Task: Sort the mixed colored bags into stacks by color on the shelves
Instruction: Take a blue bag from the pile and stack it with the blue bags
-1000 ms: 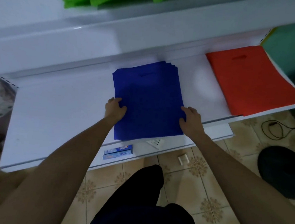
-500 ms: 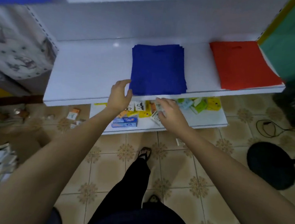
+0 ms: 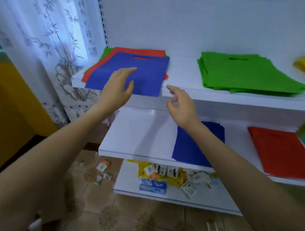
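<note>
Centre left, the left hand spreads its fingers apart over the blue bag topping the mixed pile, whose front edge meets the upper shelf lip; whether it touches is unclear; the right hand, loosely curled on nothing, hovers just right of the pile; white shelf separates pile from green stack; blue stack lies lower right.

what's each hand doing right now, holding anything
Left hand: open, fingers out over the top blue bag, holding nothing.
Right hand: open, fingers loosely curled, holding nothing.
</note>
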### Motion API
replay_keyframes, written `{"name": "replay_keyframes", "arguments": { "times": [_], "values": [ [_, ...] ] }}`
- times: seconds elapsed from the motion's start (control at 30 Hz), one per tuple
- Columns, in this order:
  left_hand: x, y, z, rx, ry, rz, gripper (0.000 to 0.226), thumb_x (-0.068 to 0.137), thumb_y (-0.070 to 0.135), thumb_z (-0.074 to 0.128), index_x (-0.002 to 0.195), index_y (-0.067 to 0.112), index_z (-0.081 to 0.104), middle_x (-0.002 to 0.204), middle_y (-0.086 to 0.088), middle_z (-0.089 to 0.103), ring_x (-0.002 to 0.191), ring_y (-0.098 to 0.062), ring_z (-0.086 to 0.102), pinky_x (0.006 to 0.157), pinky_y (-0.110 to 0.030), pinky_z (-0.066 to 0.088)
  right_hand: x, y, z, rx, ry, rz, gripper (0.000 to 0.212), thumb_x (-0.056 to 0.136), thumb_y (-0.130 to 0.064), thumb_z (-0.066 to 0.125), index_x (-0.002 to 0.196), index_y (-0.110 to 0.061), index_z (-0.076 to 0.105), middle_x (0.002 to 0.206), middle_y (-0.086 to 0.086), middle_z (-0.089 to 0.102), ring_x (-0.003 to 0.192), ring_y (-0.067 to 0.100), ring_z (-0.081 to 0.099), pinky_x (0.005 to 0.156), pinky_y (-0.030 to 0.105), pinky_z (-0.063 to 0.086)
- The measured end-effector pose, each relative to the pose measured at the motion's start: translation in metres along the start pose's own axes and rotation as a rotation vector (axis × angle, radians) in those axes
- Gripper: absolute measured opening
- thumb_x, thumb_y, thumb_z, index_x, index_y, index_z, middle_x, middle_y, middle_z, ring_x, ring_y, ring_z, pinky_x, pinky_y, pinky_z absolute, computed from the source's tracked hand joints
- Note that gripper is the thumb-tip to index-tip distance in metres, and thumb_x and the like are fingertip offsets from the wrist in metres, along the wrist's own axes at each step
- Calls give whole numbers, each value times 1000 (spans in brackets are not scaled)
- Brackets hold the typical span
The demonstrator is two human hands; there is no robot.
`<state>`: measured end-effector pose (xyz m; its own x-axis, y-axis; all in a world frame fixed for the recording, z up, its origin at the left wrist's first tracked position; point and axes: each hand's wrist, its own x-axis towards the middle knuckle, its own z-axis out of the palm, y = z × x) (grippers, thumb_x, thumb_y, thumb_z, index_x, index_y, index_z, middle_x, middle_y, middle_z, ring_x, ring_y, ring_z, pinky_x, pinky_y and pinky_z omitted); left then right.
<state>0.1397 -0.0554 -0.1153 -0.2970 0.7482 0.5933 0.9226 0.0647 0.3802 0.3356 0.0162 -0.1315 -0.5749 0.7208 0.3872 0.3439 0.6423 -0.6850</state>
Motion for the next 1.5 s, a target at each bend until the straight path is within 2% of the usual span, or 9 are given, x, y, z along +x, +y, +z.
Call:
{"name": "replay_keyframes", "arguments": {
  "times": [0.2,0.33,0.43,0.57,0.77,1.03,1.2,1.33,1.5],
  "values": [
    [60,-84,-27,13,-84,-105,43,92,6,44,136,5,41,136,-16,46,124,-30,43,102,-33,32,62,-18,22,15,136,165,42,91,-13,48,133,-12,45,124,12,52,84,17,49,82,25,38],
    [105,-128,-22,-45,-170,-181,43,90,1,47,132,0,43,132,-18,51,118,-30,50,98,-29,35,83,-19,40,-63,156,294,43,91,-22,52,132,-12,43,123,10,52,109,25,52,85,29,39],
    [132,-148,-11,-48,-271,-262,45,91,12,52,134,0,41,135,-17,49,122,-30,48,101,-31,35,90,-19,51,9,166,358,50,89,-26,57,135,-13,41,131,7,48,118,21,49,92,30,40],
    [158,-163,2,66,-417,-298,55,83,37,65,124,3,50,123,-16,57,113,-32,53,91,-35,40,90,-20,59,163,194,406,53,87,-15,61,136,-12,41,139,5,43,126,18,44,103,34,40],
    [171,-171,5,-43,-496,-363,66,71,36,77,124,5,53,126,-12,56,113,-29,54,97,-36,44,84,-20,62,243,196,457,55,87,-8,60,137,-15,38,144,-1,39,130,15,39,105,31,39],
    [163,-153,4,-186,-464,-329,66,75,11,74,133,7,42,133,-16,46,122,-27,46,96,-30,37,74,-26,57,180,187,422,52,89,-5,56,137,-17,39,143,-1,40,133,12,35,99,22,35],
    [156,-145,5,-202,-334,-286,65,72,4,75,131,9,47,138,-9,45,127,-24,43,106,-31,35,67,-28,47,175,190,403,49,88,-5,57,133,-19,44,141,-4,43,132,11,37,106,31,38],
    [140,-116,3,-271,-196,-271,59,75,3,71,130,7,50,135,-9,49,123,-23,49,103,-25,36,44,-24,34,236,238,359,47,88,-4,55,131,-21,47,136,-7,46,126,6,40,101,23,39],
    [71,-50,3,-382,69,-77,46,84,6,61,129,6,50,130,-9,49,121,-18,46,101,-17,32,-39,12,16,371,273,356,43,91,-5,52,124,-34,49,131,-10,47,120,14,51,104,41,43]
  ]
}}
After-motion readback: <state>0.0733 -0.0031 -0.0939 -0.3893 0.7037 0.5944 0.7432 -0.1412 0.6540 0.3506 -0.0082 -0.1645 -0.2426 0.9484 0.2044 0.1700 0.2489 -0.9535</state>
